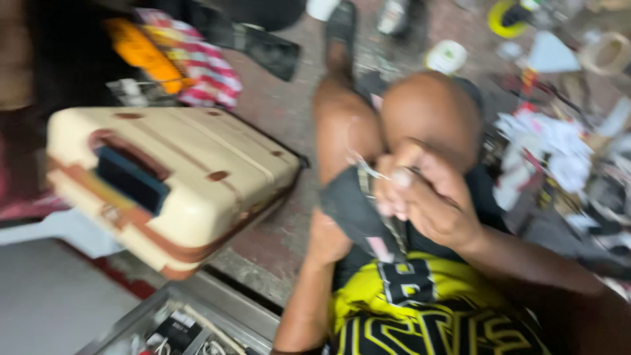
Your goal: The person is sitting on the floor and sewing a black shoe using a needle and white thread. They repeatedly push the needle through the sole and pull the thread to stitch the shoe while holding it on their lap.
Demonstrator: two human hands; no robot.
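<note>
The right hand (pixel 420 197) sits over the lap with its fingers (pixel 394 187) curled narrow around a small shiny metal piece (pixel 368 169), which looks like a zipper slider or a bit of wire, though motion blur hides which. That piece pokes out just left of the fingertips, touching them, and lies against the edge of a dark fabric strip (pixel 355 210) that runs down from the fingers toward the yellow-and-black shirt (pixel 420 309). The left hand (pixel 325 240) lies below and to the left of those fingers, mostly tucked under the dark fabric, so I cannot tell whether its fingers are spread or closed, only that it touches the cloth from beneath. Directly above the fingers rise two bare knees (pixel 427 112), and beyond them a foot in a dark sandal (pixel 340 29) rests on the reddish floor (pixel 276 112). Well to the left of the fingers a cream suitcase (pixel 171 177) with brown trim and a dark handle recess lies tilted on its side. Farther up and left is a red checked cloth (pixel 200 62) beside something orange. To the right of the fingers, scraps of white paper and small tools (pixel 552 144) litter the floor. Below left, near the left elbow, a grey metal tray (pixel 190 325) holds small parts.
</note>
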